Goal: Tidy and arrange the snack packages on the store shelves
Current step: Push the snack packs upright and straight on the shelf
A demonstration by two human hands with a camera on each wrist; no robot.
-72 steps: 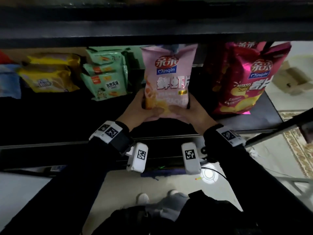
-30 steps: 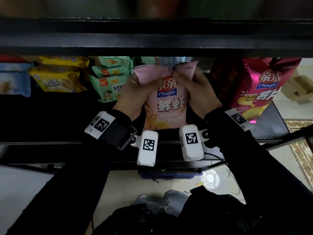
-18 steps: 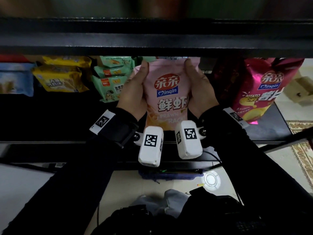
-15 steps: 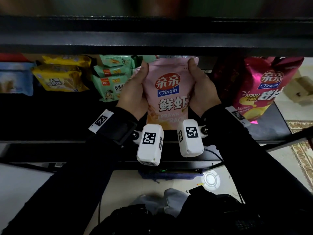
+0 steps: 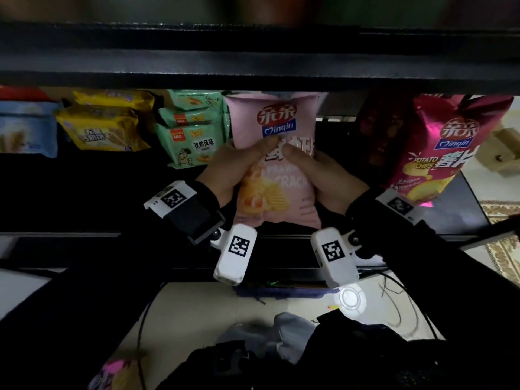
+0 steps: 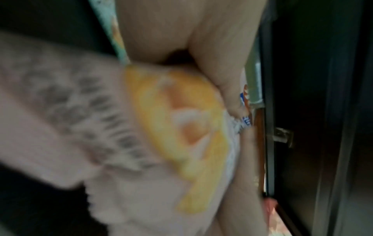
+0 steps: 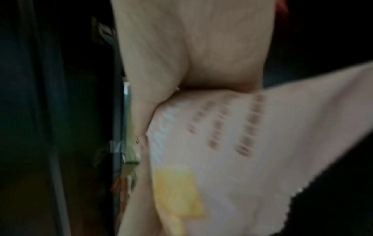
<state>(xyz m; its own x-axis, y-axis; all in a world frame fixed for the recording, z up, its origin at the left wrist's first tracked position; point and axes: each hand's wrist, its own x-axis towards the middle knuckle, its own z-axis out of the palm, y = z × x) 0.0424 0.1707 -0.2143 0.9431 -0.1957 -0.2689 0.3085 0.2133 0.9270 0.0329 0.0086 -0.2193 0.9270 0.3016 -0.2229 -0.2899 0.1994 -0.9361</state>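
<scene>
Pink crinkly film is what I'm holding: my left hand [image 5: 229, 167] and right hand [image 5: 323, 175] both pinch the prawn cracker bag [image 5: 277, 164] mid-front, upright at the shelf edge [image 5: 84, 235]. I'd seat it squarely without crushing; green packs [image 5: 191, 136] crowd the left, a magenta chip bag [image 5: 447, 144] stands to the right.

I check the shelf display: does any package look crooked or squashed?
The pink prawn cracker bag is creased in the middle, where the left hand and right hand pinch it. The magenta chip bag leans sideways.
</scene>
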